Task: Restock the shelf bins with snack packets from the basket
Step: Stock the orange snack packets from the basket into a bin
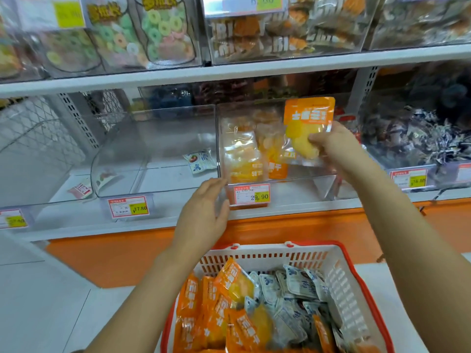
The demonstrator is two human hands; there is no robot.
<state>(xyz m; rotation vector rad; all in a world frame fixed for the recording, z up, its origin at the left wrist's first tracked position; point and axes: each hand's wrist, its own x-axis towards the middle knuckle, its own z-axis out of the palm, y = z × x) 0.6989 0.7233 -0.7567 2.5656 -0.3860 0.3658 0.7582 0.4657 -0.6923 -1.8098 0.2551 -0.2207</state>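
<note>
Not much to it tbh: left hand (204, 212) and right hand (331, 146) are both bare, and both forearms (142, 296) are bare too, as far up as I can see.

Orange-and-yellow snack packet (307, 128); basket (341, 273) white with red rim; blue-white packets (293, 289); orange shelf base (142, 253); red-yellow price tags (251, 194).

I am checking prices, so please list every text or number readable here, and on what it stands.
"29.90": middle price tag.
"17.80": left price tag.
"16.8": right price tag, last digit unclear.
Print on the orange packet in the right hand: too blurred.
Far-left tag and top-shelf tags: too blurred.
</note>
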